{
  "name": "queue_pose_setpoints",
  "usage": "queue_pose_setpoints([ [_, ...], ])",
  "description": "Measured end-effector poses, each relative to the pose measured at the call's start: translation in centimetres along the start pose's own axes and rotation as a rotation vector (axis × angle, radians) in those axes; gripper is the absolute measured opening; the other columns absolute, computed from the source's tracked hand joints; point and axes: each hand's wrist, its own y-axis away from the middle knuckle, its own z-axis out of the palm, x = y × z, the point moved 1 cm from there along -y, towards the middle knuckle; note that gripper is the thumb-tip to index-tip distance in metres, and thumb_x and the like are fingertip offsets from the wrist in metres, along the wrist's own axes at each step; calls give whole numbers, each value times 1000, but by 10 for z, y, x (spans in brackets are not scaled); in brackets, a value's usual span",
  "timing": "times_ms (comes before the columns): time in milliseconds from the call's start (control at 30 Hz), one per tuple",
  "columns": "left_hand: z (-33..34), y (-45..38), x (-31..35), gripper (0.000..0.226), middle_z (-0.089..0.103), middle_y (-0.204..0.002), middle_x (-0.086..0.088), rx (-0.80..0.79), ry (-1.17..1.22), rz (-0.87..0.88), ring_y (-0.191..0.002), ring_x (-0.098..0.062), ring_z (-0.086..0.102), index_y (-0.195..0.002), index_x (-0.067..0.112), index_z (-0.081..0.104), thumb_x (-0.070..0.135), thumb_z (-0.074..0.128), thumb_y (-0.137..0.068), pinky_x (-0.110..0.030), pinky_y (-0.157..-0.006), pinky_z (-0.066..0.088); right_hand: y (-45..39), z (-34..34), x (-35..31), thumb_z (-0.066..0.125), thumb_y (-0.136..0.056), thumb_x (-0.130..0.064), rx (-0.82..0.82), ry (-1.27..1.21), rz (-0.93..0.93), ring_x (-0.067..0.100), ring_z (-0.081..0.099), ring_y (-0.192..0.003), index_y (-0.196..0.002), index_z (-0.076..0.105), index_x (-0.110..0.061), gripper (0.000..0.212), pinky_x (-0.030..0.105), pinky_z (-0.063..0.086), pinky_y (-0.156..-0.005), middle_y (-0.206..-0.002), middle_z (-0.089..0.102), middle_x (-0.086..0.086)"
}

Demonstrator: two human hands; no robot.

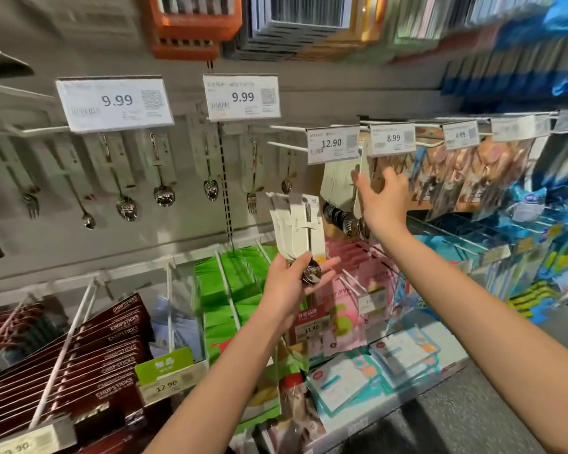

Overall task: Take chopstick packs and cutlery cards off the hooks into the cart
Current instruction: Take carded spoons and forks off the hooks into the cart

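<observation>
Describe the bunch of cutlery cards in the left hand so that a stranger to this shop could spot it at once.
Start at the grey hook wall with its two 9.99 price tags. Below the right-hand tag, the left hand grips a fan of white spoon cards by their lower end. Unlike the single cards hanging on hooks behind, these are off the hooks, fanned together and tilted.

The left hand (287, 286) grips a fanned bunch of white spoon cards (297, 224) at their lower end, bowls against the palm. The right hand (382, 199) reaches up to the cards (336, 183) hanging on the hook under the 12.90 price tag (333, 144), fingers on the front one. Far left, carded spoons and forks (159, 178) hang below 2 tags marked 9.99 (114, 104). Near left, dark red chopstick packs (112, 352) lie stacked in a bin.
</observation>
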Motion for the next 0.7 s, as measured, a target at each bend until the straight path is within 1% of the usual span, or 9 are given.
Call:
queue_pose_setpoints([
  [67,-3,-4,2,32,57,-126,-26,-5,-10,13,-89,-27,73,-133,6,39,2,40,-102,-29,-69,61,-1,9,3,59,-92,-37,12,-5,24,26,48,-102,-104,51,-16,25,25,30,-75,-114,41,10],
  [133,-6,-6,3,28,62,-119,-20,3,-19,17,-89,-26,73,-129,8,43,3,40,-102,-30,-70,61,0,15,4,61,-92,-35,2,-21,41,24,48,-112,-124,55,-9,42,23,32,-83,-126,42,14],
  [200,-10,-8,4,18,64,-108,-14,22,-7,10,-87,-26,73,-118,9,47,3,42,-101,-31,-69,61,-2,19,3,62,-92,-33,0,-48,43,15,43,-105,-142,43,-15,57,22,32,-93,-122,39,9],
  [333,-16,-10,3,16,63,-114,-18,39,-13,-5,-89,-27,73,-114,10,47,3,43,-101,-29,-66,61,-5,25,4,60,-93,-21,-24,-4,54,15,42,-105,-144,40,-20,55,19,30,-93,-118,36,7],
  [433,-16,-9,-1,24,64,-117,-14,24,-18,6,-89,-27,73,-121,15,47,3,42,-101,-30,-68,61,10,28,8,61,-90,-12,-35,44,130,27,43,-120,-144,31,-7,61,29,31,-103,-136,31,16],
  [533,-15,-9,-5,22,62,-120,-13,14,-39,13,-91,-27,72,-116,18,49,3,42,-101,-32,-71,61,38,29,15,67,-88,-26,-81,-19,265,29,37,-131,-149,19,-11,80,39,32,-107,-149,22,15],
  [600,-14,-10,-8,23,63,-121,-11,3,-71,17,-94,-28,72,-117,19,49,4,43,-101,-33,-72,61,54,27,18,66,-87,-36,-203,-140,341,22,50,-119,-140,38,-14,65,33,42,-100,-139,45,10],
  [667,-12,-10,-12,25,67,-115,-7,-15,-104,23,-94,-28,72,-117,22,52,4,45,-101,-34,-74,61,69,24,20,61,-91,-39,-401,-269,376,8,58,-103,-111,60,-20,29,17,47,-83,-117,62,-1],
  [700,-11,-9,-13,26,69,-111,-5,-24,-113,24,-94,-28,72,-117,22,54,4,46,-100,-36,-74,61,74,23,21,58,-92,-41,-465,-301,361,5,59,-100,-100,64,-21,22,15,46,-78,-112,64,-5],
])
